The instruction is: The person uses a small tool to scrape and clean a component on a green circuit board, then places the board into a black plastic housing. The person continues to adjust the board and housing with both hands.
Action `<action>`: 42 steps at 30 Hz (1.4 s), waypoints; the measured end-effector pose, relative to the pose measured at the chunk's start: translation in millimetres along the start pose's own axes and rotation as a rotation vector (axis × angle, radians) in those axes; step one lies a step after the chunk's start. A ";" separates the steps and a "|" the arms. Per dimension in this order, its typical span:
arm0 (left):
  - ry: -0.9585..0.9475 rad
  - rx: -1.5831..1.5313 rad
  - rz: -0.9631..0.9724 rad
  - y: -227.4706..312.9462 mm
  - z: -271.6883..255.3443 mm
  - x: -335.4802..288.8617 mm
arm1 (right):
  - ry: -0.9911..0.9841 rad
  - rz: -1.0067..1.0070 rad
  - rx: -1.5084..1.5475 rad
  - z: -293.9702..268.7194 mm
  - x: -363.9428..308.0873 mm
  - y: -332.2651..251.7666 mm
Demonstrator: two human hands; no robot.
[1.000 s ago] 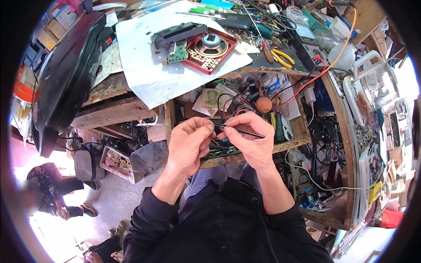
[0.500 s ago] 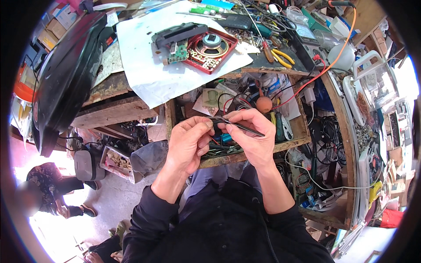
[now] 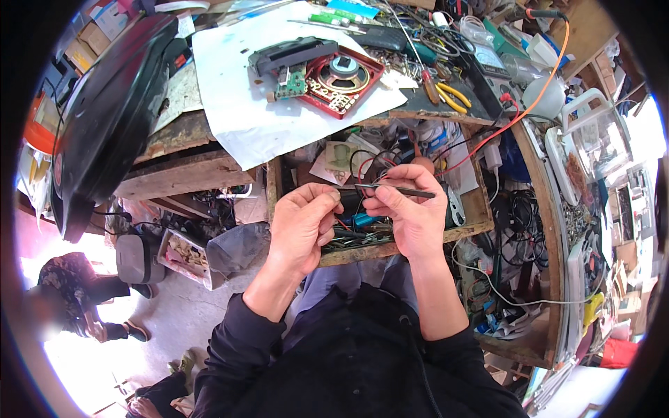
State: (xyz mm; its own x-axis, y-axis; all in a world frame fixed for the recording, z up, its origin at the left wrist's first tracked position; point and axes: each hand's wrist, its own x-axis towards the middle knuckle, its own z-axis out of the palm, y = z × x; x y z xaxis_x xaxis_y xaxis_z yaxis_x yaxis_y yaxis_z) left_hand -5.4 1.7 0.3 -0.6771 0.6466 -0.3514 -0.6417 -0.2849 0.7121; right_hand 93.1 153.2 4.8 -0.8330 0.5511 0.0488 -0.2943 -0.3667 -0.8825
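Note:
Above an open drawer [image 3: 390, 249], my left hand [image 3: 301, 226] is closed in a pinch, thumb against forefinger. What lies between those fingertips is too small to name. My right hand [image 3: 418, 216] grips a slim dark tool that looks like tweezers [image 3: 411, 191], its narrow end pointing at the left fingertips. A small gap separates the two hands. Wires, a blue-handled tool [image 3: 364, 221] and several other tools lie in the drawer beneath them. On the white sheet [image 3: 230, 104] beyond rests an opened red speaker case [image 3: 334, 108] with a round speaker [image 3: 345, 67] and a green circuit board [image 3: 293, 83].
Yellow-handled pliers [image 3: 453, 97] and a screwdriver [image 3: 430, 87] lie at the bench's right. A red cable [image 3: 481, 139] runs across the drawer's right side. A large black casing [image 3: 115, 118] leans at left. Another person [image 3: 77, 296] is at the lower left.
My right hand has moved slightly right with the dark tool, widening the gap to my left hand. The left hand keeps its pinch. The whole view has shifted a little.

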 end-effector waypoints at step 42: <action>0.022 0.011 0.031 -2.1 -1.4 0.9 | -0.101 -0.017 -0.185 20.0 13.0 16.8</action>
State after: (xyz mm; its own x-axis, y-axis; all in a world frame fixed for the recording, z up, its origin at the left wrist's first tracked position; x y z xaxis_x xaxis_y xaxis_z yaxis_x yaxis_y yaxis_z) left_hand -5.2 1.9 -2.3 -0.7044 0.6218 -0.3423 -0.6164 -0.2968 0.7293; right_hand 68.0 139.2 0.0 -0.8742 0.4746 0.1032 -0.2255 -0.2085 -0.9517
